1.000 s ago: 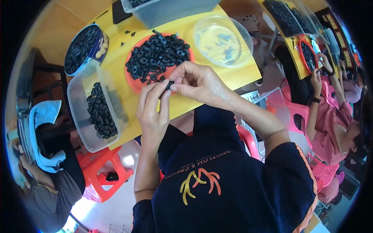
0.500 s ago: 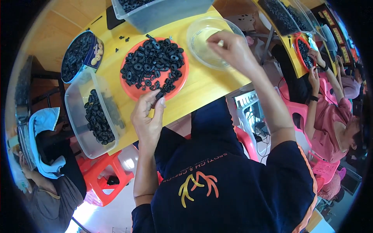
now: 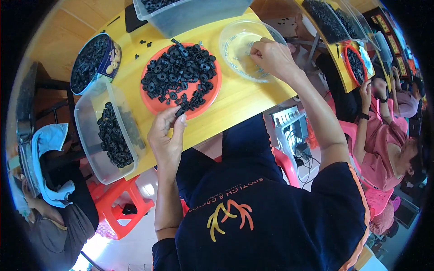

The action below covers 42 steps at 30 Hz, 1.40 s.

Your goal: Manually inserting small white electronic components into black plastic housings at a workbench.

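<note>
My left hand (image 3: 166, 137) pinches a small black plastic part (image 3: 180, 112) between thumb and fingers, at the near edge of a round orange-red plate (image 3: 153, 103). A pile of similar black parts (image 3: 178, 67) covers most of that plate. To its right stands a shallow, clear round tub (image 3: 235, 47) with tiny silvery pieces scattered over its bottom. My right hand (image 3: 276, 58) reaches down into this tub, its fingertips pressed together. Whatever those fingertips hold, if anything, is hidden.
At the left are a clear rectangular box (image 3: 88, 140) of black parts and a blue round tin (image 3: 112, 61) full of them. A large plastic bin (image 3: 199, 18) stands at the table's back. Co-workers sit on both sides; one in pink (image 3: 384, 149) is at another table.
My right hand has moved down into the clear tub, and its fingers have come together there. The left hand has shifted slightly left, still pinching the black part.
</note>
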Available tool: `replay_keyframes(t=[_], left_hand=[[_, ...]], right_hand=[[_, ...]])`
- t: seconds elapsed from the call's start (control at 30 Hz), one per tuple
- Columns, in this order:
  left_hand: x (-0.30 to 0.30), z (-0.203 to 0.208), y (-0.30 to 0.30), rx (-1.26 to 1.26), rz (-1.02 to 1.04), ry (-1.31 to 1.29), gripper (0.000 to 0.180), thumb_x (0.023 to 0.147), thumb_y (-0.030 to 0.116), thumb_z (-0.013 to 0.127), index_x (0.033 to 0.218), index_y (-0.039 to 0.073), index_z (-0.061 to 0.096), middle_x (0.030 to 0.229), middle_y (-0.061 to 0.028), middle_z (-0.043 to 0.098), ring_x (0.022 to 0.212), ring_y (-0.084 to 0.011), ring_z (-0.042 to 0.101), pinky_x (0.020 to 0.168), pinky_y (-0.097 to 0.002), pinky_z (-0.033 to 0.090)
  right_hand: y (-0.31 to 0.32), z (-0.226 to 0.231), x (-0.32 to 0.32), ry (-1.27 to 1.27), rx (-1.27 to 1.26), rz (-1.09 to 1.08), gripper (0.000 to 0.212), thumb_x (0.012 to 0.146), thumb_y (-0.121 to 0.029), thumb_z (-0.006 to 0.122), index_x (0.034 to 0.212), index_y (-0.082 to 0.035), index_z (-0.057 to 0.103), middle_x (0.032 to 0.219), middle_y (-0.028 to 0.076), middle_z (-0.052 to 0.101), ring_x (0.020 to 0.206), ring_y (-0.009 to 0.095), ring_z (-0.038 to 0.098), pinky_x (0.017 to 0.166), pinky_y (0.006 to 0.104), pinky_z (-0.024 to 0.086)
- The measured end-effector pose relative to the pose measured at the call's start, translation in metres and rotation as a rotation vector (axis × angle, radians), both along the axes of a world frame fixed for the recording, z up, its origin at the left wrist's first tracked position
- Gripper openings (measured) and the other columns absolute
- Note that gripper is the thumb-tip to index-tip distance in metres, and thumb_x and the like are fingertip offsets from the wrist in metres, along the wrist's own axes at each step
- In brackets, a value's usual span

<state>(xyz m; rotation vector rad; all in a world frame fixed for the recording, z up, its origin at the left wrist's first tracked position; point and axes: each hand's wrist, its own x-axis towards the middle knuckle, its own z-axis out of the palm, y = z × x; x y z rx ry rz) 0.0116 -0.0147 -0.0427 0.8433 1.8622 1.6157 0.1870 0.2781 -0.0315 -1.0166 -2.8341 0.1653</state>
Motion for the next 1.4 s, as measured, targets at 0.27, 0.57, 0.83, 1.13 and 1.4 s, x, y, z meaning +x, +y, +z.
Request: replay_keyframes(t=[0.27, 0.57, 0.83, 1.13, 1.4], left_hand=[[0.002, 0.01, 0.0, 0.066, -0.001, -0.158, 0.024, 0.091, 0.0, 0.064, 0.115, -0.002, 0.06, 0.098, -0.0087, 0.067, 0.08, -0.0105, 0.063, 0.071, -0.0236, 0.05], [0.009, 0.02, 0.008, 0.265, -0.137, -0.259, 0.022, 0.091, 0.002, 0.065, 0.113, -0.001, 0.063, 0.091, -0.0034, 0.065, 0.075, -0.0085, 0.061, 0.068, -0.0223, 0.05], [0.005, 0.017, -0.003, 0.244, -0.146, -0.211, 0.019, 0.088, 0.0, 0.067, 0.108, 0.0, 0.065, 0.088, -0.0031, 0.064, 0.075, -0.0079, 0.061, 0.068, -0.0222, 0.05], [0.008, 0.013, -0.008, 0.256, -0.195, -0.226, 0.02, 0.087, -0.002, 0.067, 0.106, -0.001, 0.065, 0.089, -0.0047, 0.065, 0.077, -0.0087, 0.063, 0.067, -0.0233, 0.052], [0.016, 0.002, -0.025, 0.288, -0.388, -0.371, 0.017, 0.087, -0.006, 0.064, 0.104, -0.002, 0.067, 0.092, -0.0073, 0.064, 0.075, -0.0115, 0.063, 0.067, -0.0254, 0.053]], right_hand=[[-0.023, 0.03, -0.002, 0.401, -0.635, 0.015, 0.013, 0.088, -0.012, 0.069, 0.094, -0.001, 0.065, 0.078, -0.001, 0.062, 0.07, 0.005, 0.056, 0.062, 0.0212, 0.044], [-0.103, 0.062, -0.035, 0.549, -1.291, 0.34, 0.011, 0.088, -0.009, 0.072, 0.096, -0.005, 0.066, 0.082, -0.003, 0.065, 0.068, 0.001, 0.054, 0.057, 0.0178, 0.041], [-0.12, 0.055, -0.052, 0.51, -1.43, 0.387, 0.011, 0.088, -0.011, 0.072, 0.095, -0.003, 0.067, 0.081, -0.001, 0.066, 0.061, 0.003, 0.051, 0.054, 0.0186, 0.04], [-0.126, 0.056, -0.05, 0.405, -1.471, 0.319, 0.012, 0.088, -0.011, 0.072, 0.093, -0.004, 0.064, 0.079, -0.001, 0.063, 0.059, 0.003, 0.049, 0.053, 0.0188, 0.038], [-0.132, 0.033, -0.038, 0.152, -1.646, 0.204, 0.026, 0.08, -0.012, 0.081, 0.09, -0.007, 0.057, 0.076, -0.003, 0.057, 0.058, 0.003, 0.05, 0.051, 0.0183, 0.038]])
